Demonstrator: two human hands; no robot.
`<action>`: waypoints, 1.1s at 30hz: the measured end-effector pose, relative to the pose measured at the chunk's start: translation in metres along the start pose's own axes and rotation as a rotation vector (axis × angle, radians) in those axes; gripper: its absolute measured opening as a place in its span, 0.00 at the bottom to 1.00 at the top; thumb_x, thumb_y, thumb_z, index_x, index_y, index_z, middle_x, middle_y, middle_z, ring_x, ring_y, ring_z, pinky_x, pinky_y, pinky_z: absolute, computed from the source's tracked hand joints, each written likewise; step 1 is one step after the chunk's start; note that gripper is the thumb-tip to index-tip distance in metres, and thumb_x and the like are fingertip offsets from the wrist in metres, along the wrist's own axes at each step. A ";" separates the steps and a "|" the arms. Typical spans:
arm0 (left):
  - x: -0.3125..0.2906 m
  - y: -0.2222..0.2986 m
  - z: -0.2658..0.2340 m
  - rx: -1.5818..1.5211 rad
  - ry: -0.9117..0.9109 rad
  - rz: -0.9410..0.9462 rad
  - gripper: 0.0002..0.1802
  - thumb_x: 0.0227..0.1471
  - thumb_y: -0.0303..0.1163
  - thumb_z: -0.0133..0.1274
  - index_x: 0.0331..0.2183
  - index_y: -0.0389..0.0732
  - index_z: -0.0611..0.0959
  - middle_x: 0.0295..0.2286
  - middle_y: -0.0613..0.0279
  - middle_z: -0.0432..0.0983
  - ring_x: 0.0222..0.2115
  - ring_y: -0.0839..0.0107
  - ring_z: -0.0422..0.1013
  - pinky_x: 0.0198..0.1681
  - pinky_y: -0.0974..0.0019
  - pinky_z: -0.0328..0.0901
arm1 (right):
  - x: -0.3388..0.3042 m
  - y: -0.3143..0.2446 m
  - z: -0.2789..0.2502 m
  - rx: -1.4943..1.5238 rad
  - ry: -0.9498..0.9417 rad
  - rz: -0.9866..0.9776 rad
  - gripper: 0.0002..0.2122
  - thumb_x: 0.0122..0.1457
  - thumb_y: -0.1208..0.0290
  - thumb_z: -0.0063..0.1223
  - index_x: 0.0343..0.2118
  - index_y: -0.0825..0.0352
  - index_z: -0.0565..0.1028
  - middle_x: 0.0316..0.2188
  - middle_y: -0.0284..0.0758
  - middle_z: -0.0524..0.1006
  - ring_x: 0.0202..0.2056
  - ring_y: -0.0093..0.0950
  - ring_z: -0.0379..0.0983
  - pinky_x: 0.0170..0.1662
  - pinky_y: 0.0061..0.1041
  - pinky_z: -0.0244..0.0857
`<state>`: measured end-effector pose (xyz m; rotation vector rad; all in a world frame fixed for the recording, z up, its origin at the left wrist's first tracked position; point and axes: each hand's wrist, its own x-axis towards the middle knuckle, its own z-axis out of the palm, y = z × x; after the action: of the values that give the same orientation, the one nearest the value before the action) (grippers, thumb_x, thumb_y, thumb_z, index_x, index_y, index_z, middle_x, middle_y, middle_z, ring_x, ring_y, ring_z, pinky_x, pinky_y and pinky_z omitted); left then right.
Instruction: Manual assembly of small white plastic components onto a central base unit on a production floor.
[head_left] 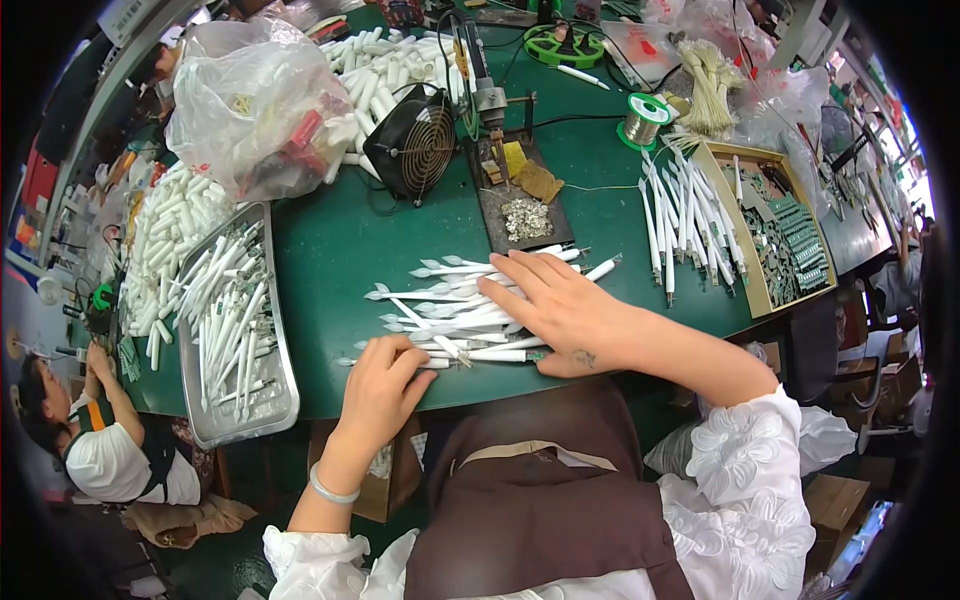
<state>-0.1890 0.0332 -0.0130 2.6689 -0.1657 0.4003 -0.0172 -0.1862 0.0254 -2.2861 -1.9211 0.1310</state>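
"Brown apron [540, 520] is filling the bottom centre of the frame, and a white sleeve [740, 480] is billowing at lower right!"

"What are the hands doing?"

"Left hand [382, 390] is curling at the pile's near-left edge, just below centre; whether its fingertips are pinching anything, I can't tell. Right hand [570, 310] is lying spread over the pile's right part, fingers and thumb standing apart."

"And that pile?"

"White sticks [465, 318], mid-frame, lying roughly crosswise on the green tabletop [330, 280], most flame-shaped tips pointing left."

"Moving outward?"

"At left, a metal tray [283, 350] is holding more sticks. At right, a loose bundle [690, 210] is lying beside a shallow box [800, 298] of circuit boards."

"And farther up?"

"A black fan [410, 148] is standing at upper centre, a plastic bag [255, 110] is bulging at upper left, a solder spool [645, 120] is sitting at upper right, and a green reel [563, 45] is lying beyond."
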 end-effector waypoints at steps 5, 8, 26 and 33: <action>0.003 0.004 0.000 0.024 0.002 0.056 0.13 0.39 0.24 0.61 0.31 0.38 0.76 0.31 0.59 0.70 0.32 0.59 0.68 0.34 0.61 0.64 | -0.014 -0.012 0.005 0.045 0.073 0.054 0.45 0.37 0.60 0.67 0.59 0.71 0.55 0.59 0.53 0.54 0.60 0.48 0.52 0.61 0.43 0.46; 0.001 0.005 -0.002 0.100 -0.011 0.119 0.13 0.39 0.25 0.61 0.31 0.39 0.76 0.31 0.61 0.70 0.32 0.61 0.68 0.36 0.61 0.64 | -0.022 -0.014 0.013 0.139 0.170 0.112 0.44 0.40 0.58 0.66 0.59 0.71 0.56 0.59 0.51 0.54 0.59 0.48 0.52 0.60 0.45 0.46; 0.058 0.017 0.025 -0.096 0.141 0.013 0.09 0.44 0.21 0.55 0.32 0.36 0.76 0.29 0.55 0.72 0.30 0.56 0.67 0.35 0.59 0.62 | -0.022 0.053 -0.016 0.056 0.693 0.279 0.18 0.47 0.77 0.55 0.45 0.67 0.72 0.43 0.44 0.69 0.46 0.42 0.66 0.49 0.35 0.61; 0.045 0.011 0.010 -0.149 0.156 0.007 0.11 0.46 0.20 0.53 0.35 0.35 0.73 0.30 0.52 0.72 0.29 0.53 0.70 0.31 0.58 0.66 | -0.036 0.015 -0.025 0.235 0.508 -0.003 0.19 0.42 0.68 0.63 0.40 0.65 0.74 0.38 0.38 0.70 0.39 0.38 0.67 0.43 0.37 0.63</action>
<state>-0.1456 0.0169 -0.0033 2.4800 -0.1513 0.5738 -0.0052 -0.2256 0.0467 -1.9273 -1.5562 -0.1968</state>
